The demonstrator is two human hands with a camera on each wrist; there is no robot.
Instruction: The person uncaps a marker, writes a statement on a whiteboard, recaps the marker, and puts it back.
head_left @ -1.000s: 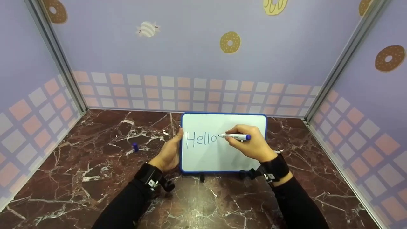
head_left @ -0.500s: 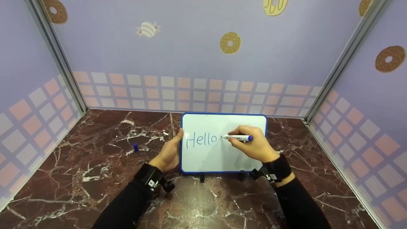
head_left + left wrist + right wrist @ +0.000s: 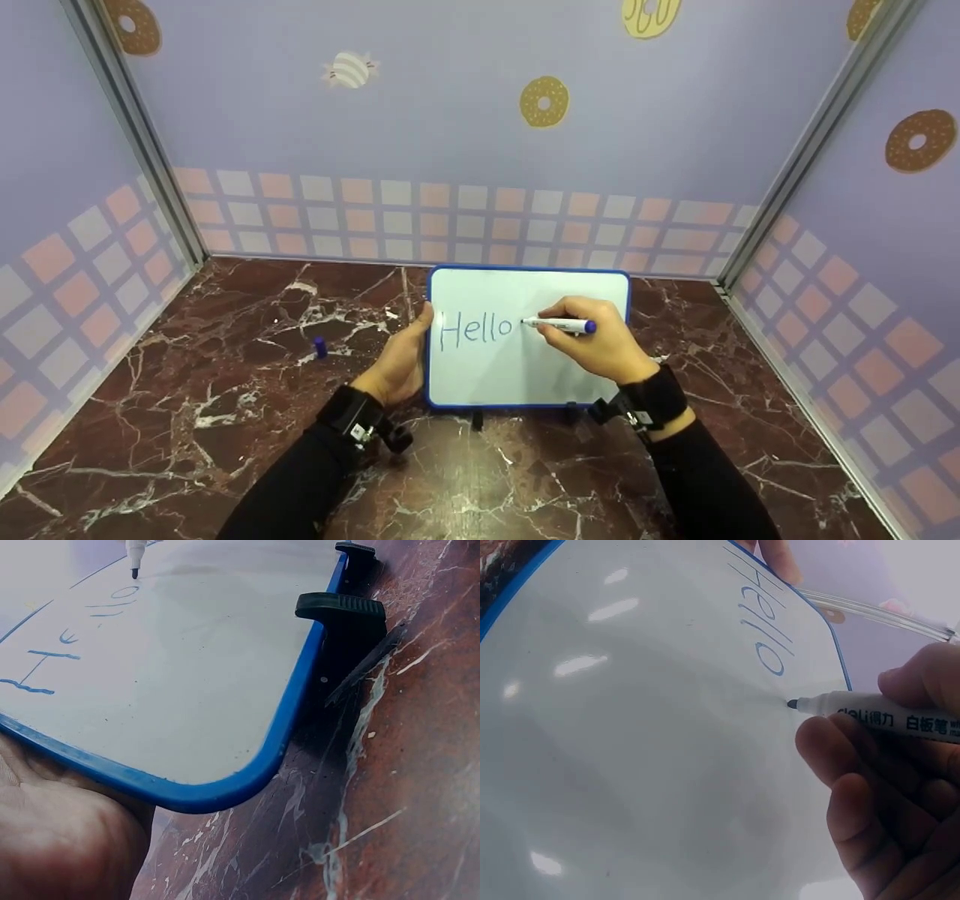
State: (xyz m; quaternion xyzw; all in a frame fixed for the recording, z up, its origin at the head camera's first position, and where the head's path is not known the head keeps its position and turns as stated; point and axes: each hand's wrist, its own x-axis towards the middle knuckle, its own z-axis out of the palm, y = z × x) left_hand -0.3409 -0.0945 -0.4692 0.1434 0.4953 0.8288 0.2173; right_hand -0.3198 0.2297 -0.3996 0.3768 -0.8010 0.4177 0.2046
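A whiteboard (image 3: 480, 379) with a blue frame stands tilted back, bearing the word "Hello" (image 3: 475, 330) in blue. At its left edge my left hand (image 3: 399, 360) grips the frame, thumb up along the side; in the left wrist view the palm (image 3: 75, 832) lies against the frame. My right hand (image 3: 592, 337) pinches a white whiteboard marker (image 3: 559, 325) with a blue end between thumb and fingers. In the right wrist view the marker's dark tip (image 3: 793, 703) is right at the board's surface, just past the "o". The other fingers curl below the barrel.
A blue marker cap (image 3: 320, 347) lies on the dark marbled table (image 3: 247, 450), left of the left hand. Black feet (image 3: 341, 609) clip the board's lower edge. A lilac wall (image 3: 450, 135) rises close behind the board, with side walls left and right.
The right hand has shifted slightly right, taking the marker tip off the "o" to a spot beside it, and has held there over the last half second. The left hand stays put.
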